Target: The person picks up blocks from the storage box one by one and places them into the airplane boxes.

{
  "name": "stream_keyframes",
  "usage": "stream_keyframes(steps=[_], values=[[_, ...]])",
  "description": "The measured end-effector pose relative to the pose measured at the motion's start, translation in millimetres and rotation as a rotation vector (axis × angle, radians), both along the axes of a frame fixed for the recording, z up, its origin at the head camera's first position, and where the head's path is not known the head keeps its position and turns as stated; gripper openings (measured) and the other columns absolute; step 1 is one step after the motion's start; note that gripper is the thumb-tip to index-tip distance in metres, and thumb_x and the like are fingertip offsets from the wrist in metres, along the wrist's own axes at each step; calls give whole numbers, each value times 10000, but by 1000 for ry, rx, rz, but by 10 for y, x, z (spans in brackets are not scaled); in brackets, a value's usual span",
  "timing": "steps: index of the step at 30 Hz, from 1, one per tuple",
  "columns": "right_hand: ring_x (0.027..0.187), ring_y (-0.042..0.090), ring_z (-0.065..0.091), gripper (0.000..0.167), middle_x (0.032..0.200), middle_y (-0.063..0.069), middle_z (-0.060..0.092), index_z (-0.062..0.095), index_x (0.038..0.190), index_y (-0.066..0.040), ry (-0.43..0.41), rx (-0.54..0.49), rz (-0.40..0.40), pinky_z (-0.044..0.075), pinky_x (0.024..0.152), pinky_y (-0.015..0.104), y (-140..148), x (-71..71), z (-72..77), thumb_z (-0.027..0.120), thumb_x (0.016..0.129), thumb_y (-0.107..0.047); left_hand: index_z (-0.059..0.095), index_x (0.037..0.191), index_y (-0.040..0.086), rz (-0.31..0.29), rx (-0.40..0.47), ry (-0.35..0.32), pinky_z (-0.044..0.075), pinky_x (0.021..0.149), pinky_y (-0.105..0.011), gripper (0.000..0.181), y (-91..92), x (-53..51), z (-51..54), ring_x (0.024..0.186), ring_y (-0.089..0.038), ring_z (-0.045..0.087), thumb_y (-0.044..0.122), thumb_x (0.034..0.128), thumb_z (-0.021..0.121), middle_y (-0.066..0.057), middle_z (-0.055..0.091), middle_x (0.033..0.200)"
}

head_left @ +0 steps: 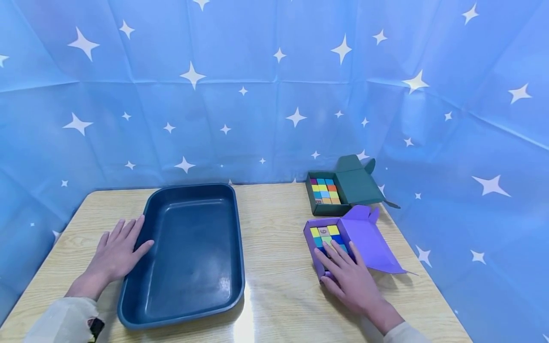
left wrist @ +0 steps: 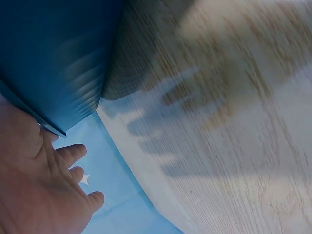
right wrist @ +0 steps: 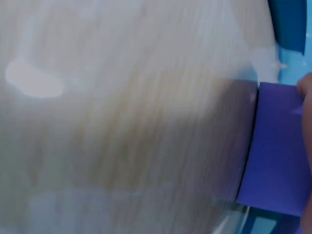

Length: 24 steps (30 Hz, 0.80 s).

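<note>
My left hand (head_left: 113,257) rests with spread, fairly straight fingers on the left rim of a large dark blue tray (head_left: 193,262). Seen from the left wrist, the hand (left wrist: 44,180) lies against the edge of the tray (left wrist: 53,53). On the right, my right hand (head_left: 353,281) reaches over a purple box (head_left: 321,222), its fingers extended across coloured cubes (head_left: 327,239). The thumb is by the front side of that box. In the right wrist view only a sliver of the hand (right wrist: 306,126) shows beside the purple box wall (right wrist: 275,151). Several cubes are hidden under the fingers.
Behind the purple box stands a dark green box (head_left: 328,210) with rows of coloured cubes (head_left: 324,187). Both boxes have lids folded back to the right. The wooden table (head_left: 274,238) ends at a blue curtain (head_left: 257,95) with white stars, behind and at the sides.
</note>
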State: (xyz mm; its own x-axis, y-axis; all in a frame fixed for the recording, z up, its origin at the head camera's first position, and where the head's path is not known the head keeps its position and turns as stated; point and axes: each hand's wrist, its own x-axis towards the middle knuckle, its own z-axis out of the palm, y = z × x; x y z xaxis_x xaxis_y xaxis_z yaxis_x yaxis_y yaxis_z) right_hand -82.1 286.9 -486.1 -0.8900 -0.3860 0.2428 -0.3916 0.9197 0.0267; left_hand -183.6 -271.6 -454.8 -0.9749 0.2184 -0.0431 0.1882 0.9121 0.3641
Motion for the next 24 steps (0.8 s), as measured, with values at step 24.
stream_keyframes(steps=[24], values=[[1474, 310, 293, 626, 1571, 30, 383, 296, 1533, -332, -37, -11, 0, -5, 1235, 502, 518, -330, -6, 535, 967, -450, 25, 1570, 73, 6, 8, 1, 6, 1105, -750, 792, 28, -13, 6, 1462, -531, -23, 529, 1016, 360, -366, 162, 1547]])
